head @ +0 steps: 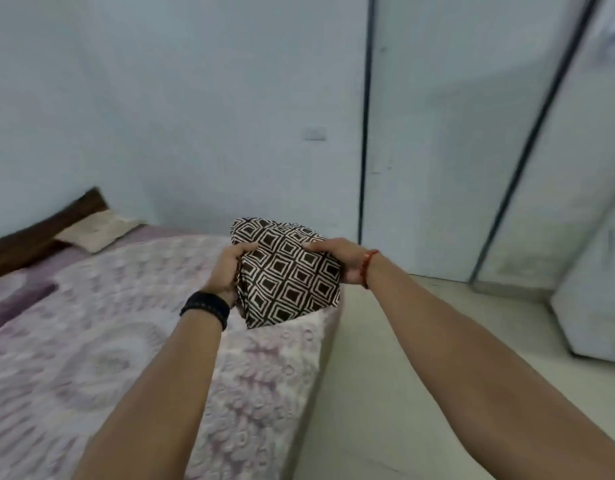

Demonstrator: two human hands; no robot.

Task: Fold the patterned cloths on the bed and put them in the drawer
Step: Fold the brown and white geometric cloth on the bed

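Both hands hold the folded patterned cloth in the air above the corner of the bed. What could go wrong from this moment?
1. The left hand and right hand grip only the opposite edges of the folded cloth; its lower layers hang loose, so the fold may open while it is carried.
2. The cloth is over the edge of the bed, so if it slips it may land on the floor.

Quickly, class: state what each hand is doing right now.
Left hand: grips the left edge of the folded brown-and-white diamond-patterned cloth.
Right hand: grips the cloth's right edge.
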